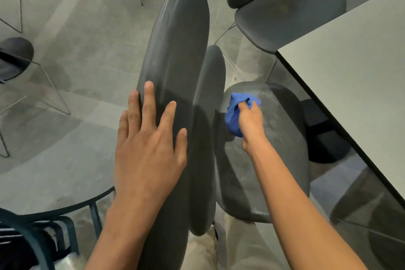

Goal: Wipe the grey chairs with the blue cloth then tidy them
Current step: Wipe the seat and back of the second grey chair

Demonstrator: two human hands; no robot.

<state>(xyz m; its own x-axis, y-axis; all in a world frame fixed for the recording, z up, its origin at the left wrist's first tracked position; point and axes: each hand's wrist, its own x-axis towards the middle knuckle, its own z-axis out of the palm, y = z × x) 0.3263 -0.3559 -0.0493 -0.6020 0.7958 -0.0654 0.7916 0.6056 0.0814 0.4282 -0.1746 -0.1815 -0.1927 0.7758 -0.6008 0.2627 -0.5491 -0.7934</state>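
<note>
The right hand (pixel 249 120) has its fingers curled tight around 1 bunched blue cloth (pixel 234 114), pressing it on the dusty seat of a grey chair (pixel 282 160). The left hand (pixel 149 147) lies flat, fingers spread, on that chair's backrest (pixel 175 50). A 2nd grey chair (pixel 289 15) stands beyond, beside a pale table (pixel 355 81), on a grey floor (pixel 98 35).
</note>
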